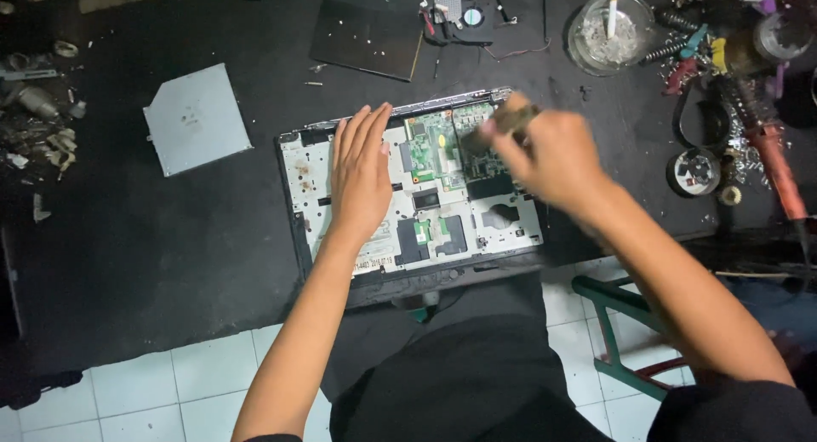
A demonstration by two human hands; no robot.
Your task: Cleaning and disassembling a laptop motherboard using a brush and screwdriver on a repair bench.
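Note:
An opened laptop base [306, 165] lies on the black workbench, its white inner frame and green circuit board [432, 144] exposed. My left hand [361, 171] rests flat on the left half of the frame, fingers together and pointing away from me. My right hand [553, 157] hovers over the board's right side, blurred by motion, and grips a small brush [502, 123] whose bristle end touches the board near the far edge.
A grey optical drive [196, 119] lies left of the laptop. A dark cover panel [366, 38] and a small fan [468, 17] sit at the back. A glass ashtray [608, 34], tools and a soldering iron [770, 148] crowd the right. A green stool [613, 323] stands below.

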